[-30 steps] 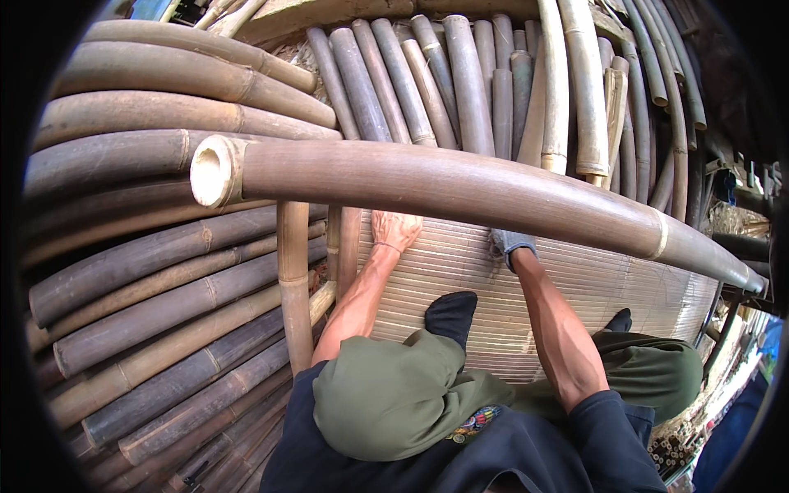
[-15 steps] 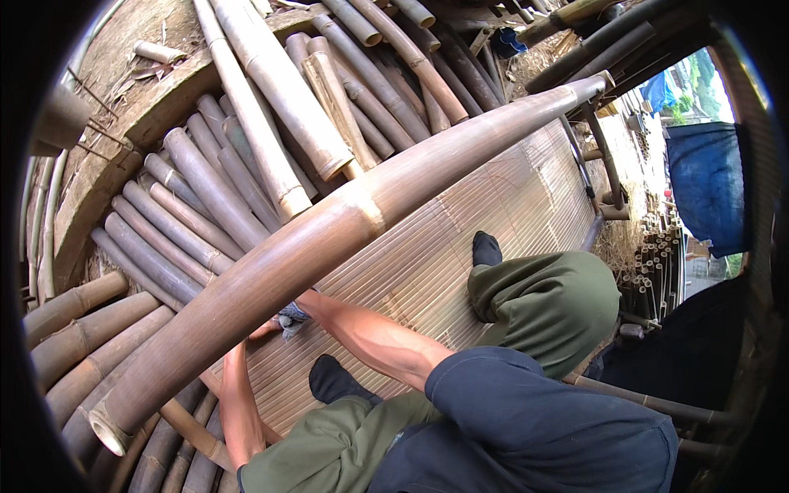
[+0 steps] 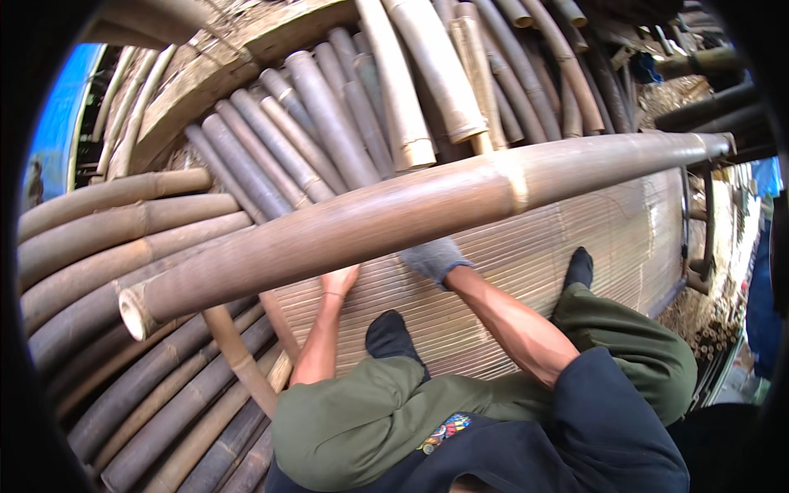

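A thick brown bamboo pole [image 3: 394, 212] crosses in front of me from lower left to upper right, above my hands. Below it, my bare left hand [image 3: 339, 281] reaches toward the slatted bamboo surface [image 3: 493, 320]; the pole hides its fingers. My right hand [image 3: 437, 260], in a grey glove, is to the right of it, close over the slats. Its fingertips also pass out of sight behind the pole, so whether either hand grips anything cannot be seen.
Cut bamboo poles [image 3: 275, 156] lie stacked beyond the crossing pole. More poles [image 3: 131, 218] lie at the left, and dark ones [image 3: 168, 411] at lower left. My dark-socked feet [image 3: 394, 337] rest on the slats. A blue sheet [image 3: 62, 123] hangs at far left.
My view has swung, so the scene sits farther right. My hands have moved apart: the gloved right hand now shows right of the left, where before both were mostly behind the pole.
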Demonstrator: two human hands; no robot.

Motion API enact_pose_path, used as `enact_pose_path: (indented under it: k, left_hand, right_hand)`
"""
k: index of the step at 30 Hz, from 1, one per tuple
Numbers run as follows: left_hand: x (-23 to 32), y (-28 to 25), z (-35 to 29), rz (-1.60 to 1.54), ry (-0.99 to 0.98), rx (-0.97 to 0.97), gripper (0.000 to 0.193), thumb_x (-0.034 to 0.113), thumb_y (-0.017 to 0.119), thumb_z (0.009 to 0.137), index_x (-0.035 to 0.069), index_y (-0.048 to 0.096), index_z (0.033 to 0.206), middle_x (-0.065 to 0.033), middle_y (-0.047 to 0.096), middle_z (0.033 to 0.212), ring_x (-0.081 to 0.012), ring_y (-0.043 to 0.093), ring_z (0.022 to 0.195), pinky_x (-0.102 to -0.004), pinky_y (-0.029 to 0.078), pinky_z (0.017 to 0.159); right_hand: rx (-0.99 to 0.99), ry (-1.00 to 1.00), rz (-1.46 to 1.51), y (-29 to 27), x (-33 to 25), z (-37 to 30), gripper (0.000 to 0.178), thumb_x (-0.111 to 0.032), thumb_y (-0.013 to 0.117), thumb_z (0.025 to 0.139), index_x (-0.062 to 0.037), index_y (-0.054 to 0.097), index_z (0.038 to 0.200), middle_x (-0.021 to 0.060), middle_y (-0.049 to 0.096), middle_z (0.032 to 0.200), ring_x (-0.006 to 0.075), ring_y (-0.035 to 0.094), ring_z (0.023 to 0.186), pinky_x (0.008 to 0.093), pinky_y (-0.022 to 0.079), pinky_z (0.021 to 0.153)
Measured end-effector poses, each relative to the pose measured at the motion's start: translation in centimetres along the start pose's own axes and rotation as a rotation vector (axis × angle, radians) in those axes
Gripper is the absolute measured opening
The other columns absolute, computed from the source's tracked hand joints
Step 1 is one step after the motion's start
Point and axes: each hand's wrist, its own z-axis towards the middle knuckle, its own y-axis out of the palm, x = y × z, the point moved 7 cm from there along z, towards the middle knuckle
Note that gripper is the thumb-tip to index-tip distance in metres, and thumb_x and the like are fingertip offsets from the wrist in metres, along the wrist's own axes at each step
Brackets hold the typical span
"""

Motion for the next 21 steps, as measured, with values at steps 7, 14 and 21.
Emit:
enact_pose_path:
  k: [7, 14, 21]
  left_hand:
    - [2.4, -2.4, -2.1, -0.049, 0.033, 0.246, 0.028, 0.021, 0.064, 0.087, -0.001, 0.069, 0.103, -0.0226, 0.069, 0.101, -0.0434, 0.063, 0.094, -0.0483, 0.049, 0.086]
    - [3.0, -8.5, -3.8, -0.116, -0.078, 0.136, 0.024, 0.022, 0.067, 0.084, 0.000, 0.070, 0.092, -0.0207, 0.068, 0.086, -0.0419, 0.062, 0.083, -0.0484, 0.049, 0.077]
    - [7.5, -14.5, -4.7, -0.370, -0.176, -0.392, 0.022, 0.023, 0.067, 0.089, 0.001, 0.069, 0.086, -0.0100, 0.063, 0.071, -0.0198, 0.059, 0.067, -0.0323, 0.047, 0.065]
  right_hand:
    - [-0.127, 0.215, 0.369, -0.8, 1.3, -2.1, 0.032, -0.028, 0.055, 0.091, 0.0014, 0.067, 0.091, 0.0217, 0.068, 0.077, 0.0349, 0.069, 0.072, 0.0474, 0.056, 0.066]
    - [-0.199, 0.378, 1.749, -4.7, -4.0, -2.3, 0.029, -0.024, 0.061, 0.097, 0.0009, 0.062, 0.083, 0.0089, 0.063, 0.074, 0.0197, 0.066, 0.064, 0.0345, 0.059, 0.060]
    - [-0.053, -0.324, 0.837, -3.6, -10.1, -0.4, 0.018, -0.009, 0.058, 0.082, 0.0027, 0.063, 0.095, 0.0251, 0.064, 0.086, 0.0394, 0.065, 0.080, 0.0455, 0.053, 0.071]
